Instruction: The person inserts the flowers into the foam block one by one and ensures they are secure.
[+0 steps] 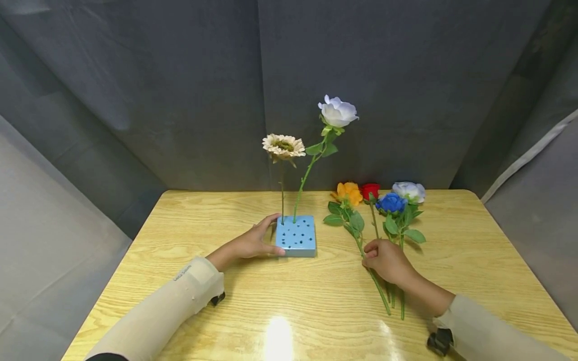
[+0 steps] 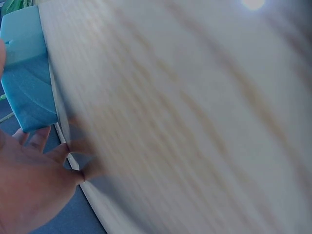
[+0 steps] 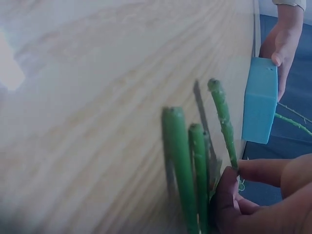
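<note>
My left hand [image 1: 253, 242] holds the light-blue block [image 1: 295, 234] by its left side, thumb at the near corner and fingers at the far one. Small holes dot the block's top. A cream daisy-like flower [image 1: 283, 146] and a white rose [image 1: 337, 111] stand in it, the rose leaning right. On the right, my right hand [image 1: 387, 260] pinches the green stem [image 3: 223, 117] of the orange flower [image 1: 348, 193] between thumb and index finger. The stem's cut end sticks out past the fingers, while the bloom lies towards the table's back edge.
Beside the orange flower lie a red flower [image 1: 370, 191], a blue flower [image 1: 392, 202] and a pale lilac-white flower [image 1: 409, 191], stems pointing towards me. Some of their stems pass beneath my right hand. Behind the wooden table [image 1: 226, 205] hangs a dark grey curtain [image 1: 189, 100].
</note>
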A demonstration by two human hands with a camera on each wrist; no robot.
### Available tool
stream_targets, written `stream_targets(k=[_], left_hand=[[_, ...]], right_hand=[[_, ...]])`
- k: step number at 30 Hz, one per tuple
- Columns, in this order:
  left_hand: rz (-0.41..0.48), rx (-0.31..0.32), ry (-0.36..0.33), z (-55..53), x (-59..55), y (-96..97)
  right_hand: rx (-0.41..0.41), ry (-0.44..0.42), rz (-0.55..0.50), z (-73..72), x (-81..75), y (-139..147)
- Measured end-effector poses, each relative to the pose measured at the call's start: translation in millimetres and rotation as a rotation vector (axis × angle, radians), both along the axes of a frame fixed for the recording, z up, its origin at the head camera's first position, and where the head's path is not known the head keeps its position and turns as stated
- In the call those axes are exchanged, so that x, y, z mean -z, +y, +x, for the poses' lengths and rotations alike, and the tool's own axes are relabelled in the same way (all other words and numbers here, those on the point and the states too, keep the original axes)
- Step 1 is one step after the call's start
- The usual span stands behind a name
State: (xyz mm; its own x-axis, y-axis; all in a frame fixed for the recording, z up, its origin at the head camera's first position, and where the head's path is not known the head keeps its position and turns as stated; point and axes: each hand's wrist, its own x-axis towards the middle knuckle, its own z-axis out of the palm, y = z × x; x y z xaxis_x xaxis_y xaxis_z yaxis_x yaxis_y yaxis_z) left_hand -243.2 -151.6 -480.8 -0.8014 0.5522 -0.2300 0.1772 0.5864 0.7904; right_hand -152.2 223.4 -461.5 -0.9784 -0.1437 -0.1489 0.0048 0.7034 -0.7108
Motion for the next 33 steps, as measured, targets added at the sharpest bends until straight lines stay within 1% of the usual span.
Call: stream_targets(k=[3, 8, 15, 23, 28, 33], left_hand=[[0.006, 0.001, -0.008, 1.9, -1.2, -0.1], [0.007, 0.005, -0.005, 1.6, -1.3, 0.0], [0.01, 0.015, -0.007, -0.8, 0.6, -0.1], [0.011, 0.009, -0.012, -0.8, 1.1, -0.5], [0.013, 0.01, -0.01, -0.8, 1.6, -0.7], [0.013, 0.011, -0.008, -0.5, 0.7, -0.6]], right_hand=[[-0.015, -0.019, 0.003, -0.9, -3.8, 0.4], [-0.018, -0.042, -0.006, -1.0, -6.8, 0.1], [0.0, -0.087, -0.066, 0.7, -8.9, -1.6], [0.013, -0.08, -0.091, 1.9, -8.3, -2.5], [0.027, -0.094, -0.137, 3.1, -5.9, -3.8], [0.033, -0.08, -0.161, 5.3, -6.8, -6.0]])
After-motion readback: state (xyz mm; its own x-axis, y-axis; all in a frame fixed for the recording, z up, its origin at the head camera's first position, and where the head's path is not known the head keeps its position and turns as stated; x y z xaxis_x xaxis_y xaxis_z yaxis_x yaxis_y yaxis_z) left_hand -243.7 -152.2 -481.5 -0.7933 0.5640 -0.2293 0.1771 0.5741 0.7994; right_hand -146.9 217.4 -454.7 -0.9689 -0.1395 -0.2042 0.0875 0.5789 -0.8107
